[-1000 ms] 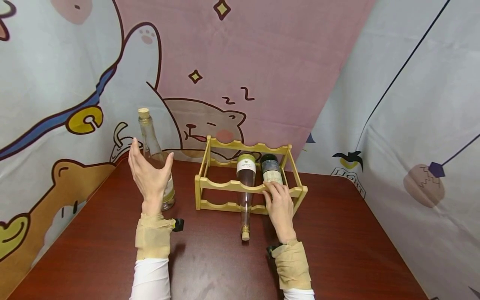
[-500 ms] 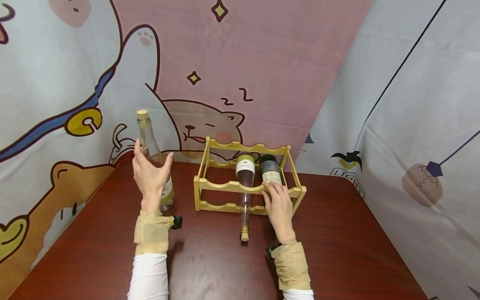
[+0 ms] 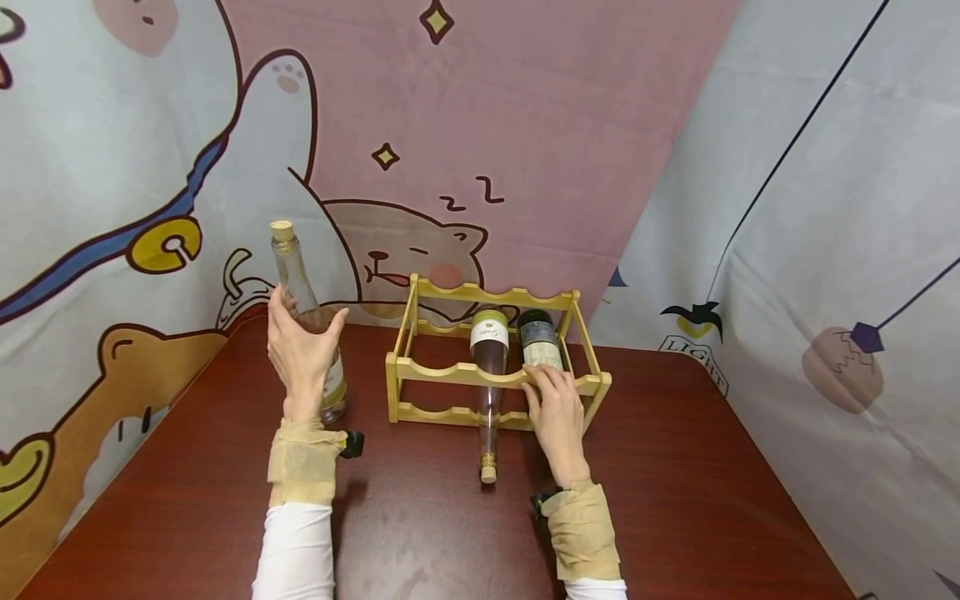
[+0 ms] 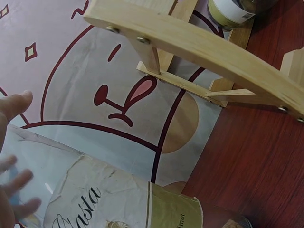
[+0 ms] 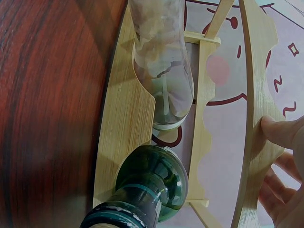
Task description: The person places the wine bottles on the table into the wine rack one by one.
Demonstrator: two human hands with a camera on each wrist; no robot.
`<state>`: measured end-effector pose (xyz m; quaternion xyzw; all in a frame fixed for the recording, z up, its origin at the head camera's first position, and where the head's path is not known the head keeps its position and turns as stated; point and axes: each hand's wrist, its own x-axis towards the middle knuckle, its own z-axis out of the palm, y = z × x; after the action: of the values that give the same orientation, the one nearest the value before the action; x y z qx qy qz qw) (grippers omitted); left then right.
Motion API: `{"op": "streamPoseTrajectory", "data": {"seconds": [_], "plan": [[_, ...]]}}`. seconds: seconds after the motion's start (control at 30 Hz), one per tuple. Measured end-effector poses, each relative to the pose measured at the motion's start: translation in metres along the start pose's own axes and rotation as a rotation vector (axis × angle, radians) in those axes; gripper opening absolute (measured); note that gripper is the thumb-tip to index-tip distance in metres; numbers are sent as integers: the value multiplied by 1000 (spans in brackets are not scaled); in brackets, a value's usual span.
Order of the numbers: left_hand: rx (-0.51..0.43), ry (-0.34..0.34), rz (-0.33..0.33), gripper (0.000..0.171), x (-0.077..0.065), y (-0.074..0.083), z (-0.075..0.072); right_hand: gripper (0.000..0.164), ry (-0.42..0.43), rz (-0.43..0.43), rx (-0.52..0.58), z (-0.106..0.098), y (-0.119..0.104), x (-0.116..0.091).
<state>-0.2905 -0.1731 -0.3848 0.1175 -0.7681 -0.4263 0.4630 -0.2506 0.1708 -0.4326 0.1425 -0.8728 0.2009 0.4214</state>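
Observation:
A clear glass bottle (image 3: 296, 279) with a cork stopper stands upright at the left of the table. My left hand (image 3: 302, 354) is right in front of it, thumb and fingers spread apart. In the left wrist view the bottle's cream and olive label (image 4: 109, 190) lies close beside the fingers. My right hand (image 3: 558, 408) pinches the front top rail of a wooden wine rack (image 3: 450, 372) near its right end, thumb on one side and fingers on the other. On the rack lie a clear bottle (image 3: 491, 354), its corked neck toward me, and a dark green bottle (image 5: 149, 178).
The rack stands toward the back of a dark red-brown table (image 3: 420, 533). Behind it hangs a printed cartoon cloth (image 3: 555, 167). The clear bottle's neck (image 3: 488, 437) juts out past the rack's front.
My left hand has shifted slightly right, closer against the standing bottle. My right hand stays on the rack's rail, and the bottles on the rack have not moved.

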Motion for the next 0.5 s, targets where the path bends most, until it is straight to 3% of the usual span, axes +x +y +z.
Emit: {"op": "streamPoseTrajectory", "data": {"seconds": [0.5], "plan": [[9, 33, 9, 76, 2, -1, 3, 24, -8, 7, -5, -1, 0, 0]]}}
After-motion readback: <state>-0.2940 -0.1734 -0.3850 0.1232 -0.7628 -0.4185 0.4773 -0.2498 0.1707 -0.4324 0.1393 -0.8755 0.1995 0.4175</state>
